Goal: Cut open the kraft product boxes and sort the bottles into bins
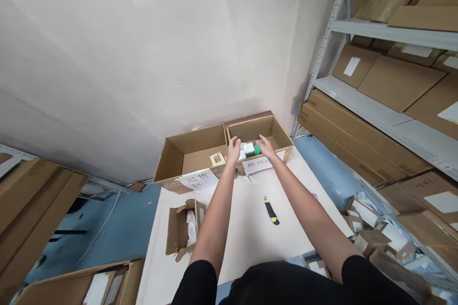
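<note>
Both my arms reach forward over a white table [246, 228] into the right one of two open cardboard boxes [277, 128] at its far end. My left hand [234, 148] and my right hand [265, 147] hold a small white and green package [250, 148] between them, just above the box's front wall. Their fingers curl against the package's two sides. The left cardboard box [186, 150] holds a small square item with a picture on it [217, 158]. Paper labels [257, 165] with handwriting hang on the boxes' front walls.
A black and yellow utility knife [271, 210] lies on the table. A torn-open small carton [184, 226] sits at the table's left edge. Metal shelving [386, 105] with flat cardboard boxes stands on the right. More cartons lie on the blue floor on both sides.
</note>
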Available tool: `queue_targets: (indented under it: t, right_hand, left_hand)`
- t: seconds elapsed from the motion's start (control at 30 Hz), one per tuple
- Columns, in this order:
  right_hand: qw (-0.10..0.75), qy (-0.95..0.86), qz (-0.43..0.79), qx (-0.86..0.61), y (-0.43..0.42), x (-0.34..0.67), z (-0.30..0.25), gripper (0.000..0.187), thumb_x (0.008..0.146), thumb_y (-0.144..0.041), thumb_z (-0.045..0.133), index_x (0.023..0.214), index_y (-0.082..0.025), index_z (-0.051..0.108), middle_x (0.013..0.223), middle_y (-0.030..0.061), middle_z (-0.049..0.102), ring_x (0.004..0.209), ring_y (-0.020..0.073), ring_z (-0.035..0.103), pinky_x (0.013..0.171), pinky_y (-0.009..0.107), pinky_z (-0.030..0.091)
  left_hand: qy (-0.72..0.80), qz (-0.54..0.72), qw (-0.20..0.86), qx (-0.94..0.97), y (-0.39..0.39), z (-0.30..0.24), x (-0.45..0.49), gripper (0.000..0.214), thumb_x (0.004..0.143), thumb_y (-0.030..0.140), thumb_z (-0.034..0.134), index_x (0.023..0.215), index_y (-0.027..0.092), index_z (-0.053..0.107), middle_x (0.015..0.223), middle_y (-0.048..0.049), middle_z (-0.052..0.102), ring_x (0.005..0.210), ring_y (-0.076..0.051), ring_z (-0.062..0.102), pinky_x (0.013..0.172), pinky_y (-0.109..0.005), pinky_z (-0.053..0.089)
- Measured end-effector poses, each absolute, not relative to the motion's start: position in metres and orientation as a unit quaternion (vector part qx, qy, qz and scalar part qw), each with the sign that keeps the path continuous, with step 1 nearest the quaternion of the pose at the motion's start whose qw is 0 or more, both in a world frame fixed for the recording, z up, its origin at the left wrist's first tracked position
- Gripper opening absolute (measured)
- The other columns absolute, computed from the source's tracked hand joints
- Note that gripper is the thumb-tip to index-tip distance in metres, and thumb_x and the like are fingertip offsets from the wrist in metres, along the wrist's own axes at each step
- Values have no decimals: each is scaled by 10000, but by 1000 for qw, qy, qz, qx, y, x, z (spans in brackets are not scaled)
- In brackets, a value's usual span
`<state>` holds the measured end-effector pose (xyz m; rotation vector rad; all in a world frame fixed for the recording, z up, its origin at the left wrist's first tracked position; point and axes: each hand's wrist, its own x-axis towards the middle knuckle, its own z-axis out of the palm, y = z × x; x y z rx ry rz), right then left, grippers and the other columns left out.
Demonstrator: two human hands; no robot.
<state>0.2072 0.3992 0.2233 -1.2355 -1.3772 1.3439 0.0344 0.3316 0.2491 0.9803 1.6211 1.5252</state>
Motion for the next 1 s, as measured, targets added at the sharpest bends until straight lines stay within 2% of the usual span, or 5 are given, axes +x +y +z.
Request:
queue_targets:
  t: [0.27,0.47,0.73,0.87,1.0]
  right_hand:
    - [448,-600,520,-411,354,187,214,571,898,-477,667,1406,-217,651,1359,143,701,1275,281,657,1111,458,513]
    - [386,-647,537,-380,282,154,213,578,893,-461,666,1443,-285,629,1467,104,641,1340,299,609,1059,461,554]
    - [261,-712,545,-357,186,86,186,541,882,-341,695,1414,-251,656,1428,121,670,1261,295,663,1054,474,553]
    - [172,-746,565,-306,117,21,154,370,889,-266,686,1250,-216,752,1270,115,755,1092,261,737,1033,453,569]
    - [103,-783,547,-276,45,-33,113,369,895,-133,611,1216,-210,776,1298,107,749,1195,252,712,1103,426,527]
  left_hand:
    - [645,575,282,416,273,260,16,340,982,431,620,1230,213,703,1288,-109,736,1196,-227,680,1058,-377,524]
    - [666,552,265,427,194,251,-12,349,961,453,643,1207,222,731,1310,-108,739,1238,-254,670,1066,-392,521]
    - [743,492,250,379,50,196,-100,337,936,377,646,1221,218,731,1287,-104,752,1168,-253,703,1045,-413,549]
    - [793,385,238,407,-28,145,-149,325,896,234,645,1207,201,731,1257,-106,759,1178,-253,701,1092,-423,525]
    - [825,200,280,449,-85,92,-170,416,826,180,714,1242,199,727,1432,-132,670,1445,-316,533,1204,-456,423]
